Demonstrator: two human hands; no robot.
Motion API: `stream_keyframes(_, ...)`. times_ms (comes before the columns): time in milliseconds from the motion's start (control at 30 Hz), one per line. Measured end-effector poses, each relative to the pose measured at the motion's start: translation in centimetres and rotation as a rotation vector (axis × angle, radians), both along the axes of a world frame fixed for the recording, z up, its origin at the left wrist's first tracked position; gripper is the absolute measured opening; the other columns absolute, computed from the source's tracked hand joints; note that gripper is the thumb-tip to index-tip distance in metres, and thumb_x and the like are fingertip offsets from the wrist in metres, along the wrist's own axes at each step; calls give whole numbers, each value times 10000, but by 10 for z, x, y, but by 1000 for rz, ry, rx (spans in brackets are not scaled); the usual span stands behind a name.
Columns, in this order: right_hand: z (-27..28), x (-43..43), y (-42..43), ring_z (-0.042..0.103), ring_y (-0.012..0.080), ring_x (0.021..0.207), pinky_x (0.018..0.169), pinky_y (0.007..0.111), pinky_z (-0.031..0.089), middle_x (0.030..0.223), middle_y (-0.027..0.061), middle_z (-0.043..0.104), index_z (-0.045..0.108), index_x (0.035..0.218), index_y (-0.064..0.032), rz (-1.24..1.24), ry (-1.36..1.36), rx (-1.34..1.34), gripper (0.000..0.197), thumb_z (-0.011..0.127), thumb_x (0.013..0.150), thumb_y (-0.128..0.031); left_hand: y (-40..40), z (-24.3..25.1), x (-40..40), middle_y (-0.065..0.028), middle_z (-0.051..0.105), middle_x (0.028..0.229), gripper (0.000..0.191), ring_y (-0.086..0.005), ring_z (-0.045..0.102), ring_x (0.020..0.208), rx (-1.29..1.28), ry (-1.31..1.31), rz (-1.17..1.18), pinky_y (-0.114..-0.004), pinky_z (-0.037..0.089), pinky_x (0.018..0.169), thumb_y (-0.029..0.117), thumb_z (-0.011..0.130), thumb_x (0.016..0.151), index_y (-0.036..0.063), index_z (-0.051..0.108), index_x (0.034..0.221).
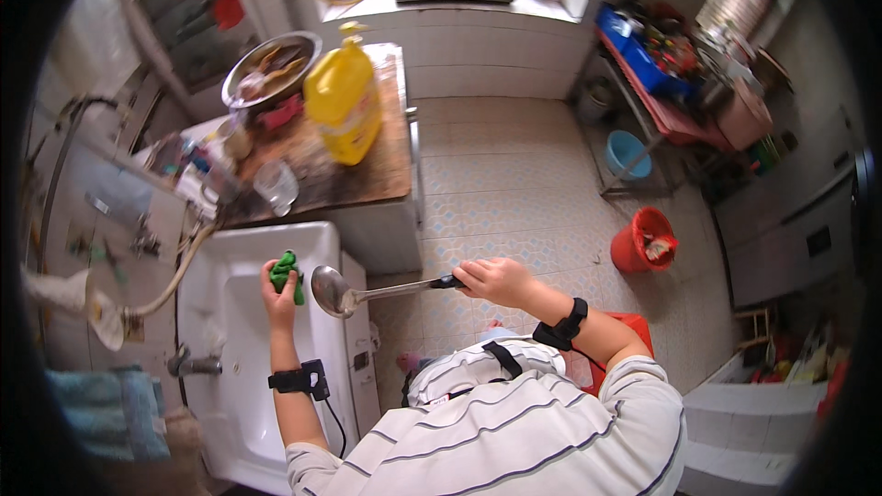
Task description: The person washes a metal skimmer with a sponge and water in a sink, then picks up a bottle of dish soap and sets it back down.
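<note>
My left hand grips a crumpled green cloth above the white ceramic sink. In my right hand is the black handle end of a metal ladle. The ladle lies roughly level in the air, its bowl pointing left. A small gap separates the bowl from the cloth, at the sink's right rim. Below and left of my left hand, the sink's faucet juts over the basin; I cannot make out any running water.
A wooden-topped counter beyond the sink holds a yellow jug, a clear plastic cup and a metal basin. A red bin stands on the tiled floor to the right. A blue towel hangs left of the sink.
</note>
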State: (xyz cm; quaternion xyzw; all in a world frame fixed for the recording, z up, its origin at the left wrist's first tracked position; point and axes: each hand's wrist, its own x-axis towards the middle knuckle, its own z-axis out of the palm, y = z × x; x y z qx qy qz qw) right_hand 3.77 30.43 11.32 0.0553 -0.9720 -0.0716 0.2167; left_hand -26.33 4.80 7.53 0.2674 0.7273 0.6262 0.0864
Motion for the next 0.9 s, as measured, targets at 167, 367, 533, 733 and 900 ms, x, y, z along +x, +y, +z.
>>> stream_keyframes(167,-26,101,57,573,150,599,466,257,461,826,11,540,521,959,-92,-296,19,-245,305,612,722,-261,92,6,31,-28,495,906,297,-116,473,806,74,63,-3,-236,401,724,135,600,806,49,453,1048)
stream_keyframes(367,-63,246,116,582,219,605,481,286,472,878,90,555,526,955,-57,-745,136,-511,281,580,773,-264,209,-22,93,-36,481,895,318,-119,470,821,66,67,-260,-237,399,726,162,602,812,48,427,1052)
stream_keyframes(533,-135,334,152,548,191,538,427,262,429,844,109,539,515,954,-30,-915,479,-835,272,542,809,-258,315,-41,144,-57,496,871,310,-140,482,779,-72,58,-487,-264,411,687,132,595,802,38,427,1045)
stream_keyframes(733,-154,354,211,408,79,430,327,199,312,669,14,463,500,855,-41,-820,1689,-2566,235,468,842,-274,422,-95,150,-95,523,854,354,-184,511,778,-178,78,-584,-291,424,698,119,613,760,37,423,1047)
stream_keyframes(900,-181,371,300,402,68,419,347,159,334,646,41,475,468,831,37,-224,2259,-2720,184,494,793,-141,524,-117,145,-118,544,851,369,-204,527,779,-301,37,-696,-305,431,697,141,616,758,38,420,1053)
